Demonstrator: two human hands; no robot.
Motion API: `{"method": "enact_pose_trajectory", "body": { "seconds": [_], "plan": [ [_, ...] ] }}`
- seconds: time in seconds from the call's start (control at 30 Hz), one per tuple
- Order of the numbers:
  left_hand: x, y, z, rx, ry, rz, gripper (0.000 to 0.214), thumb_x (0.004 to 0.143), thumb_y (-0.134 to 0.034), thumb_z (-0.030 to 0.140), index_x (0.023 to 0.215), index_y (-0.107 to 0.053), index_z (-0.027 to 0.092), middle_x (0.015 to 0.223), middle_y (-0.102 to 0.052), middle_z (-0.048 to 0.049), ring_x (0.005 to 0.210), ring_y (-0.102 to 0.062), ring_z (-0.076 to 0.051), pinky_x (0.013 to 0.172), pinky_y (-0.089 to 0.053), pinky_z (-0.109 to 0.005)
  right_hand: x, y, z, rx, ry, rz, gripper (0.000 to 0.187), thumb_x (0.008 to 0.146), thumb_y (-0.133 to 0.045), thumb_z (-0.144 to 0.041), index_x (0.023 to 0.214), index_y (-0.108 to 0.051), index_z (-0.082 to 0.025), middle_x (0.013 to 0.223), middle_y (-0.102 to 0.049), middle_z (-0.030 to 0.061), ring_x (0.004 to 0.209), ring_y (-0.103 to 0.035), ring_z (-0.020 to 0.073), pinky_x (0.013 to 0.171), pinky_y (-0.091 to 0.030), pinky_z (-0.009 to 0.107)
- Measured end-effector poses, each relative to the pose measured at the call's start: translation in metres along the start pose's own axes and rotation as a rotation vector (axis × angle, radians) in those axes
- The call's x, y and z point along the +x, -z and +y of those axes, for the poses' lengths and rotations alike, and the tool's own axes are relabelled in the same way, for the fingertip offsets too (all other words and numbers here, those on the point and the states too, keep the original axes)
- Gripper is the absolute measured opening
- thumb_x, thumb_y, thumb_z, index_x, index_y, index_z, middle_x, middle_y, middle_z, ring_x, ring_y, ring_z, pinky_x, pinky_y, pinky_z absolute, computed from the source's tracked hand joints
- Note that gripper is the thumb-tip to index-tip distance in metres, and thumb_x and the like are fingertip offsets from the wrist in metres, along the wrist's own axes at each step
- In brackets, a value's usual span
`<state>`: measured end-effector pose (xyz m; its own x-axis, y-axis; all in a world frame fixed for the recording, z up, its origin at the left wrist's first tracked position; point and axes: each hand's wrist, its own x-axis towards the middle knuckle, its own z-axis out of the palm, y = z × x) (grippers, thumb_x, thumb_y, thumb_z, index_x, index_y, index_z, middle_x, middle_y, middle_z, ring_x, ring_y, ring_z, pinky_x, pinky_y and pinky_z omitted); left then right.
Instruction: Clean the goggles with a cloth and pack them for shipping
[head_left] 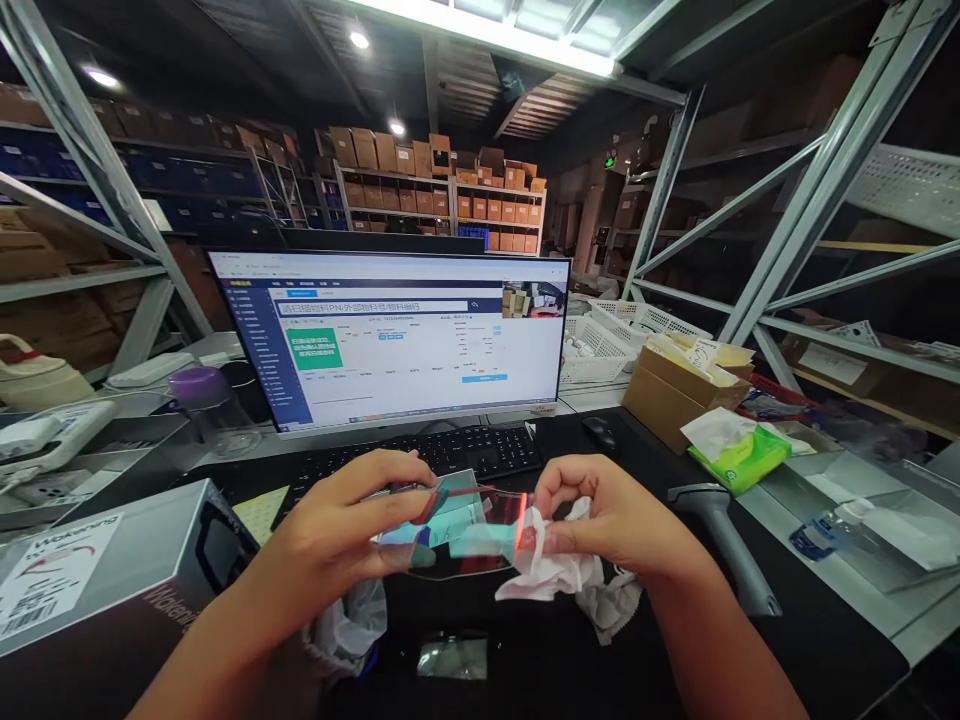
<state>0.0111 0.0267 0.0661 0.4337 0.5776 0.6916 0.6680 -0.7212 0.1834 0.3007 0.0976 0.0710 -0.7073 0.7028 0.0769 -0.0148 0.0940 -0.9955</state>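
Your left hand (352, 525) pinches the clear sheet (469, 528) by its left edge. Your right hand (607, 520) clamps its right edge through a white cloth (551, 578), just before the keyboard (457, 455).

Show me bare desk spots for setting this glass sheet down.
Bare mat right of the scanner, and a smaller patch between it and the mouse. Crowded left by the grey box, right by the tissue pack.

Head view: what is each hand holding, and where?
Both hold a clear glossy sheet: left hand pinches its left edge, right hand its right edge, with a white cloth.
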Motion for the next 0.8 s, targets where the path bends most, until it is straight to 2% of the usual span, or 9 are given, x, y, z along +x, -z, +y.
{"method": "enact_pose_trajectory", "body": {
  "seconds": [0.17, 0.43, 0.63, 0.8],
  "plan": [
    [0.002, 0.004, 0.000, 0.043, -0.059, -0.014, 0.010, 0.090, -0.065, 0.025, 0.100, -0.069, 0.024, 0.108, -0.068, -0.0053, 0.105, -0.065, -0.018, 0.093, -0.054, -0.026, 0.007, 0.000, 0.008, 0.127, -0.015, -0.085, 0.039, 0.062, -0.092, -0.035, 0.079, -0.063, -0.014, 0.069, -0.067, -0.0007, 0.056, -0.055, 0.0074, 0.051, -0.040, 0.017],
    [0.003, 0.005, 0.004, -0.019, -0.038, -0.008, 0.013, 0.090, -0.066, 0.029, 0.102, -0.069, 0.025, 0.105, -0.069, -0.0064, 0.102, -0.065, -0.019, 0.088, -0.054, -0.025, 0.005, -0.008, 0.005, 0.286, 0.027, -0.104, 0.042, 0.057, -0.094, -0.027, 0.067, -0.055, -0.016, 0.062, -0.060, -0.0044, 0.052, -0.052, 0.0058, 0.052, -0.041, 0.016],
    [0.003, 0.007, 0.005, -0.068, -0.015, -0.039, 0.015, 0.089, -0.068, 0.030, 0.103, -0.070, 0.027, 0.106, -0.068, -0.0056, 0.101, -0.065, -0.018, 0.089, -0.052, -0.024, 0.002, -0.011, 0.004, 0.291, 0.002, -0.071, 0.042, 0.056, -0.095, -0.024, 0.065, -0.055, -0.015, 0.065, -0.065, -0.0008, 0.055, -0.057, 0.0076, 0.053, -0.041, 0.017],
    [0.002, 0.006, 0.008, -0.094, 0.041, -0.026, 0.012, 0.089, -0.068, 0.029, 0.100, -0.071, 0.027, 0.105, -0.068, -0.0062, 0.100, -0.065, -0.019, 0.090, -0.053, -0.026, 0.000, -0.011, 0.003, 0.278, -0.028, -0.057, 0.045, 0.052, -0.096, -0.027, 0.064, -0.054, -0.015, 0.063, -0.064, -0.0017, 0.052, -0.057, 0.0076, 0.051, -0.039, 0.017]
  ]
}}
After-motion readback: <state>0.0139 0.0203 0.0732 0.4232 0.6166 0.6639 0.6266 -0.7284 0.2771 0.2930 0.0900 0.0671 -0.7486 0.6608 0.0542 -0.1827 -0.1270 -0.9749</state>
